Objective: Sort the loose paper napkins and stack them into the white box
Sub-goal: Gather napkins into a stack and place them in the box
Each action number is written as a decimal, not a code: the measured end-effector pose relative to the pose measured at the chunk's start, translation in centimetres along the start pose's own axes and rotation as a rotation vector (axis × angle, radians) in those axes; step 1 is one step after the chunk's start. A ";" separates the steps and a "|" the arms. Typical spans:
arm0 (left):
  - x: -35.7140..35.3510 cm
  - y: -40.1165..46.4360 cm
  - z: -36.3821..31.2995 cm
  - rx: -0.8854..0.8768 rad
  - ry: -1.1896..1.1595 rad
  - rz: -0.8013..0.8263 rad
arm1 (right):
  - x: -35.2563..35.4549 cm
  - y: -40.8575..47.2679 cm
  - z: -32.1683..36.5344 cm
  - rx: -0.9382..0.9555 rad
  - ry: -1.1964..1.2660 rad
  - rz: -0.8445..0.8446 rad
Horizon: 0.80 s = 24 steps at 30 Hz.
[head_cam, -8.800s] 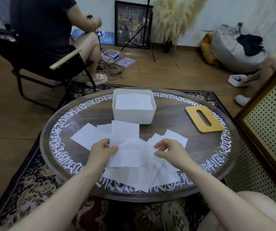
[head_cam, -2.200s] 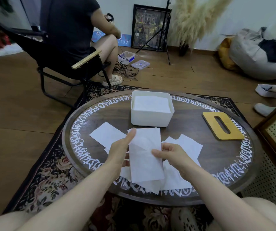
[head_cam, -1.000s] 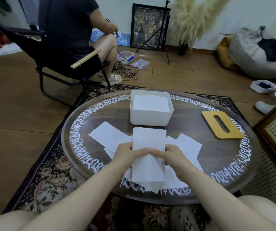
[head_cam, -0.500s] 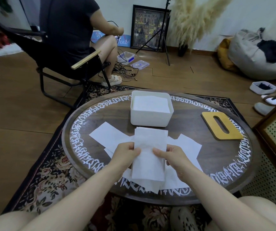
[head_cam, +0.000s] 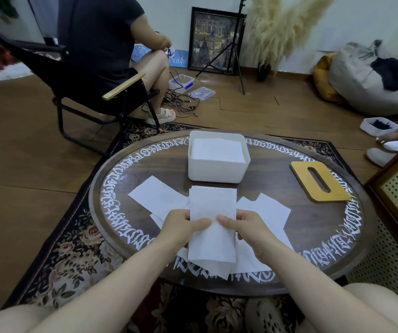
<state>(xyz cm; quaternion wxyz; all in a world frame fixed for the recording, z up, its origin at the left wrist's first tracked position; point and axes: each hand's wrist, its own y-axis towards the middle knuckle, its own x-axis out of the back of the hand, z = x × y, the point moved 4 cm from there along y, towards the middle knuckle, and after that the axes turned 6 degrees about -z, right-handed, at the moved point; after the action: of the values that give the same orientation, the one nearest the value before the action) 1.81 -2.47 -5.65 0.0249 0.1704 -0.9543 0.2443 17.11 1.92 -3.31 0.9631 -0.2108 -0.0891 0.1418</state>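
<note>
A long white napkin (head_cam: 213, 219) is held flat by its two side edges, pinched between thumbs and fingers. It is stretched out toward the white box (head_cam: 218, 169). More loose napkins (head_cam: 156, 197) are spread under it and on both sides, some lying over each other. The white box is placed just past them, open on top, with a neat napkin stack (head_cam: 218, 150) seen inside.
</note>
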 end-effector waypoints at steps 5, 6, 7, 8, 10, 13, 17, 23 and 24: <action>0.5 0.3 0.1 -0.009 -0.002 -0.037 | 0.5 0.4 0.1 0.050 -0.077 -0.018; 0.9 0.5 0.1 -0.007 -0.013 -0.058 | 0.9 0.6 0.2 0.073 -0.106 -0.045; 1.4 0.7 0.0 -0.007 -0.027 -0.084 | 1.4 0.9 0.3 0.093 -0.131 -0.079; 2.1 0.9 0.0 -0.009 -0.041 -0.117 | 2.0 1.2 0.3 0.108 -0.153 -0.117; 3.5 1.1 -0.1 -0.019 -0.064 -0.182 | 3.3 1.9 0.2 0.123 -0.192 -0.182; 5.3 1.3 0.4 -0.006 -0.090 -0.226 | 4.7 2.8 -0.6 0.112 -0.260 -0.216; 6.8 1.1 1.4 0.031 -0.071 -0.209 | 5.5 3.7 -1.8 0.111 -0.423 -0.206; 8.7 0.7 2.4 0.025 -0.039 -0.211 | 4.0 4.2 -2.8 0.136 -0.561 -0.119; 9.0 0.6 2.6 0.034 -0.044 -0.214 | 3.6 4.3 -2.9 0.129 -0.563 -0.107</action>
<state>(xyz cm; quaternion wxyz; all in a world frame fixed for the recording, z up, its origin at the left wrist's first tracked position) -6.81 -6.02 -7.07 0.0269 0.2772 -0.9266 0.2528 20.18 5.71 -7.32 0.9180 -0.0965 -0.3546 0.1492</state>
